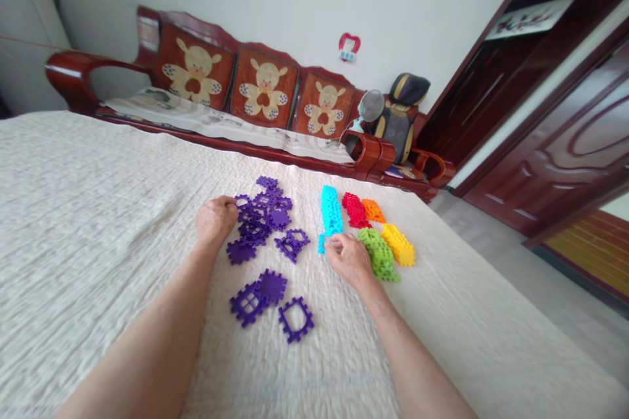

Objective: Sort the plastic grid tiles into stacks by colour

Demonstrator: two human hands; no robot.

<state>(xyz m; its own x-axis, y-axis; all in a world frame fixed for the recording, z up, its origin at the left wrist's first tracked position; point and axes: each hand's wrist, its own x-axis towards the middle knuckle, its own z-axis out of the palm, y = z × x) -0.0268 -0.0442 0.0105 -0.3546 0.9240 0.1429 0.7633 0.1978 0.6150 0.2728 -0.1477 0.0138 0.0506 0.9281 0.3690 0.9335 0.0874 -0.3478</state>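
My left hand is at the left edge of a loose heap of purple interlocking tiles, its fingertips closed on a purple tile with an open middle. My right hand lies at the near end of a light blue row of tiles. Its fingers are curled around a light blue tile, partly hidden by the fingertips. Just right of that hand stands a green row of tiles.
Beyond it are red tiles, orange tiles and yellow tiles. Closer in lie a solid purple tile, a window tile and a frame tile. A wooden sofa stands past the cloth-covered surface.
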